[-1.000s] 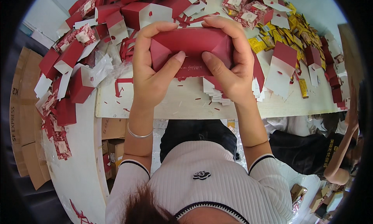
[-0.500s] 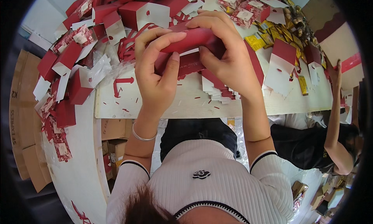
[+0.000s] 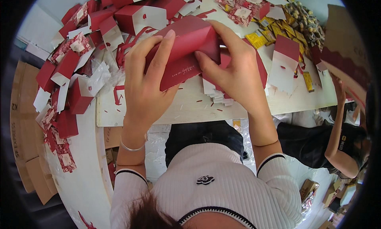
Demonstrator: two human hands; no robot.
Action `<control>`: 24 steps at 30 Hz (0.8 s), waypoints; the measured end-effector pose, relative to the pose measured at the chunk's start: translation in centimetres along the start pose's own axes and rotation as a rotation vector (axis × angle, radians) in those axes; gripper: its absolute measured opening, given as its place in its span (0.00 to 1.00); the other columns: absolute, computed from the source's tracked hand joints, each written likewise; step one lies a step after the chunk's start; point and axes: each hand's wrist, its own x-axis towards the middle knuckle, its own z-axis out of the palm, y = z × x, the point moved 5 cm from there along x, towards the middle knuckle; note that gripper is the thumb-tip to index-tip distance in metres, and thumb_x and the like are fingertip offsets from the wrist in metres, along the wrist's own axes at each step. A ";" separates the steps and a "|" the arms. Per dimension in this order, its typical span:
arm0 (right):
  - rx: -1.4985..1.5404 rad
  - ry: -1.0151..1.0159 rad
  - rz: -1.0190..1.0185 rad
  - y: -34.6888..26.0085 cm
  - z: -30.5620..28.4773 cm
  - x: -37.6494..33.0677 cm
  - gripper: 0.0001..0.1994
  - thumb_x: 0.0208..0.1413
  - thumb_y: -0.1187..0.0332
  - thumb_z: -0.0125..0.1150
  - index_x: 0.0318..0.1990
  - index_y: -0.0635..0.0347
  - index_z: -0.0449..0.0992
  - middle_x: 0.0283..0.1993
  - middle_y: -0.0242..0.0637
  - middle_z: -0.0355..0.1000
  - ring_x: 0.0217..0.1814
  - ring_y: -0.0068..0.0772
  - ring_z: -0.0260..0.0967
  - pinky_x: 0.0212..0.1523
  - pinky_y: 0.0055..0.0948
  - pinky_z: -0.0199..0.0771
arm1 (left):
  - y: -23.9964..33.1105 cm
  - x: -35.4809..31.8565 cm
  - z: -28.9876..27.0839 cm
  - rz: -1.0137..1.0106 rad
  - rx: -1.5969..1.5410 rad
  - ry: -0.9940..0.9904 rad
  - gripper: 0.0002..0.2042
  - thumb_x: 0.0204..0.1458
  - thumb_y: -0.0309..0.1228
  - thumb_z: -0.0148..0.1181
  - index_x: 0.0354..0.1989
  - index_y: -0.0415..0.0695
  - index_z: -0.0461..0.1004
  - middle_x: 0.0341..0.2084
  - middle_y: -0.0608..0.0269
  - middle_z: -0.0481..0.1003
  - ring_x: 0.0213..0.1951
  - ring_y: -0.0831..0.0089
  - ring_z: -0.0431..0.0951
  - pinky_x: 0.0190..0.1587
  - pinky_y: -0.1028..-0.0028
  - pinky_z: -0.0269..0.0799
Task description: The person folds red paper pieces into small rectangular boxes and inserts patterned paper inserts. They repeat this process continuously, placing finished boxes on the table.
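Note:
Between both hands, above the table, is a dark red cardboard gift box, folded into shape with a printed flap hanging toward me. My left hand grips its left side, fingers on the outer faces and the thumb hidden behind the flap. On the right end, my right hand has its fingers over the far edge and its thumb pressed into the fold above the flap. Beneath the right hand, on the table, lies a stack of flat red-and-white box blanks.
Red-and-white boxes heap along the left and back, with red ribbons and clear plastic nearby. Yellow packets and a red-and-white box lie right. At far right, a co-worker's arm reaches up by a brown carton.
The box has turned and opened out, so its top face and printed flap now show. My left hand has shifted down and left. At right, a carton has come into view by the co-worker.

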 end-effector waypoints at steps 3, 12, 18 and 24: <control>-0.098 0.046 -0.090 -0.3 -0.1 -0.1 0.21 0.38 0.75 0.63 0.43 0.70 0.67 0.30 0.45 0.71 0.29 0.37 0.71 0.30 0.27 0.71 | 0.3 -0.2 0.2 -0.024 0.002 0.025 0.38 0.24 0.17 0.63 0.54 0.45 0.62 0.43 0.58 0.63 0.45 0.60 0.64 0.46 0.64 0.61; -0.214 0.058 -0.314 -1.4 0.5 -0.6 0.21 0.37 0.72 0.63 0.40 0.74 0.65 0.24 0.46 0.68 0.21 0.41 0.67 0.22 0.30 0.69 | 0.0 -1.1 0.4 -0.102 -0.055 0.030 0.38 0.26 0.18 0.62 0.55 0.45 0.61 0.44 0.56 0.62 0.45 0.59 0.62 0.47 0.63 0.60; -0.254 0.022 -0.288 -2.1 0.3 -0.8 0.21 0.39 0.73 0.63 0.42 0.73 0.66 0.29 0.47 0.69 0.26 0.41 0.69 0.27 0.29 0.70 | 0.1 -1.3 0.1 -0.057 -0.008 0.028 0.37 0.27 0.19 0.62 0.54 0.52 0.64 0.44 0.56 0.61 0.45 0.58 0.62 0.46 0.63 0.61; -0.067 -0.002 -0.033 -1.8 -0.2 -1.0 0.19 0.38 0.77 0.64 0.42 0.69 0.70 0.36 0.45 0.72 0.35 0.35 0.71 0.39 0.26 0.71 | 0.8 -1.4 0.2 -0.060 0.038 0.072 0.35 0.27 0.18 0.61 0.53 0.53 0.66 0.44 0.57 0.61 0.45 0.59 0.62 0.46 0.64 0.61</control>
